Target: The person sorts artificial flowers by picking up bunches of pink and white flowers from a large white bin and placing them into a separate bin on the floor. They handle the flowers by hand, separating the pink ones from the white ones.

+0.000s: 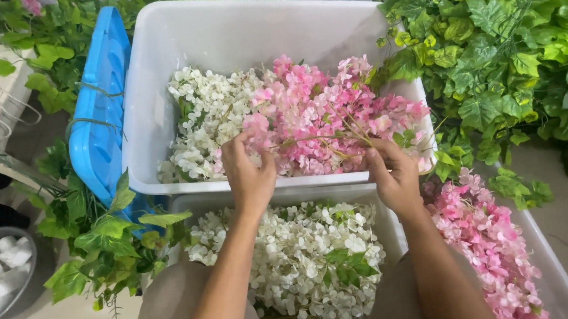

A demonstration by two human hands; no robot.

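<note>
**Two hands on a pink flower spray over a white tub**

A spray of pink artificial blossoms (334, 121) lies across the right half of the upper white tub (158, 114), its thin stems running toward the tub's near rim. Both hands work at it from below. The left hand (249, 174) reaches up over the near rim, wrist bent slightly back, fingers curled together and pinched on the blossoms at the left end of the spray. The right hand (395, 176) sits at the rim further right, its fingers closed around the stem end, knuckles toward the camera. Both forearms rise from the bottom of the view, the left crossing the lower tub's white flowers.

Just beside the pink spray, on the left of the same tub, lies a heap of white blossoms (207, 118), touching the pink ones. Nearer the person a second white tub (548, 256) holds white flowers with a few green leaves (302, 255) on the left and more pink blossoms (489, 246) on the right; the right forearm lies between those two.

A blue plastic lid (97, 124) leans against the upper tub's left wall, with green leafy vines (100, 240) in front of it. A dense mass of green ivy leaves (505, 57) fills the upper right. A grey round bin (5, 274) with white pieces stands at the lower left.
</note>
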